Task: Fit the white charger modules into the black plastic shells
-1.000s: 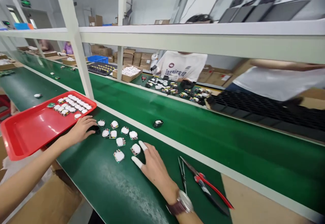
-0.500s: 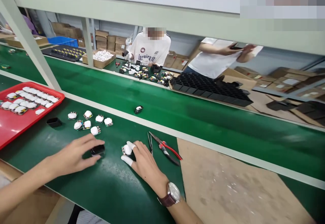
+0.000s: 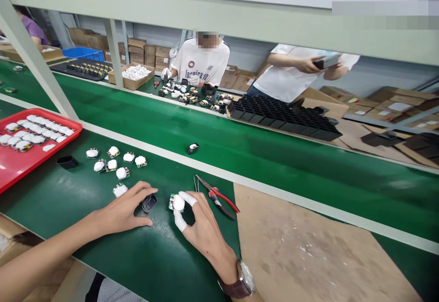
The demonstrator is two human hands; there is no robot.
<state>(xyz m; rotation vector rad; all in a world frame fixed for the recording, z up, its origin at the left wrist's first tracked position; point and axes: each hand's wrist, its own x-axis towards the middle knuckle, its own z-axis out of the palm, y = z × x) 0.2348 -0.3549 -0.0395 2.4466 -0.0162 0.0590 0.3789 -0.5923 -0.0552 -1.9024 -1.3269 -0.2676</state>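
Observation:
My left hand (image 3: 128,208) curves around a small black plastic case (image 3: 149,203), whose open end is tilted toward me. A gap shows between the thumb tip and the case; the other fingers' contact is partly hidden. My right hand (image 3: 197,219), with white finger cots on thumb and forefinger, pinches a small circuit board topped with a white block (image 3: 177,203). Just behind my left hand lies a similar board (image 3: 120,189). Farther back is a loose group of several white-topped boards (image 3: 111,165). Another black case (image 3: 67,161) rests left of them.
Red-handled pliers (image 3: 216,194) and tweezers (image 3: 195,183) lie beyond my right hand, beside a cardboard sheet (image 3: 302,238). A red tray (image 3: 20,169) of boards stands left. One black case (image 3: 193,148) sits on the green belt (image 3: 164,124). Co-workers (image 3: 202,62) are across it.
My left hand and the black case have moved right, toward my right hand. The board in my right hand is now raised and turned. The board behind my left hand has come into view.

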